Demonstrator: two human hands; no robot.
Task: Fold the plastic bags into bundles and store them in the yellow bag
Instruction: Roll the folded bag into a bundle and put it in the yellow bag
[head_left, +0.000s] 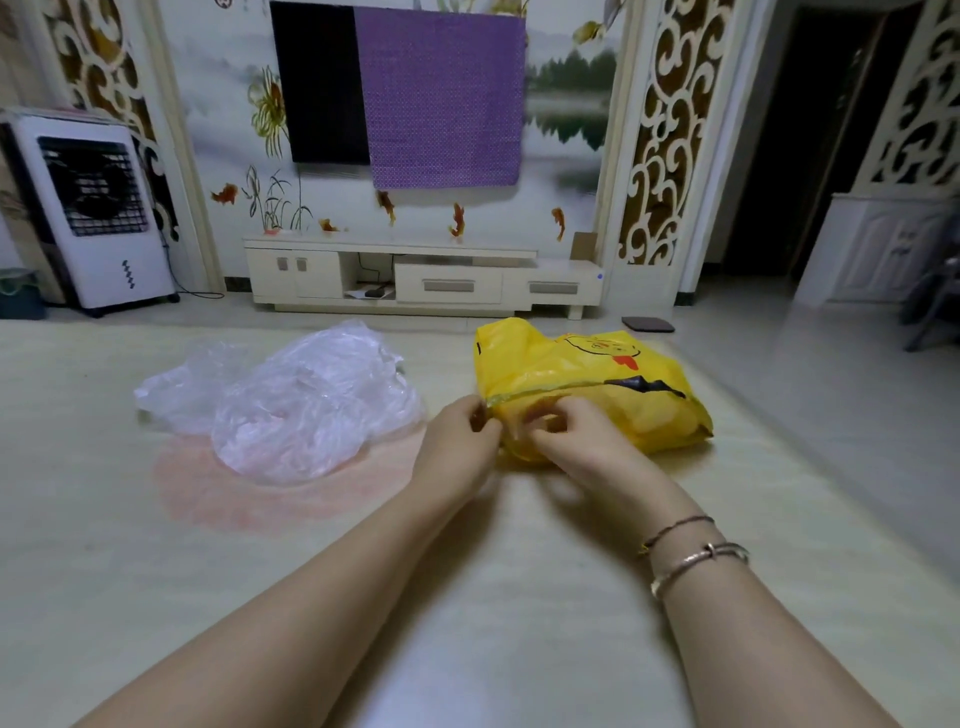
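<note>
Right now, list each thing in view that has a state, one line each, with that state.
yellow bag: lying on its side on the table, mouth edge held by both hands
left hand: pinching the bag's edge
right hand: fingers curled on the bag's edge
clear plastic bags: crumpled in a loose pile, unfolded, left of the yellow bag
television: screen dark, partly covered by a purple cloth

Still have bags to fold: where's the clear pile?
The clear bags lie left of centre on the floor, left of the yellow bag and both hands.
</note>
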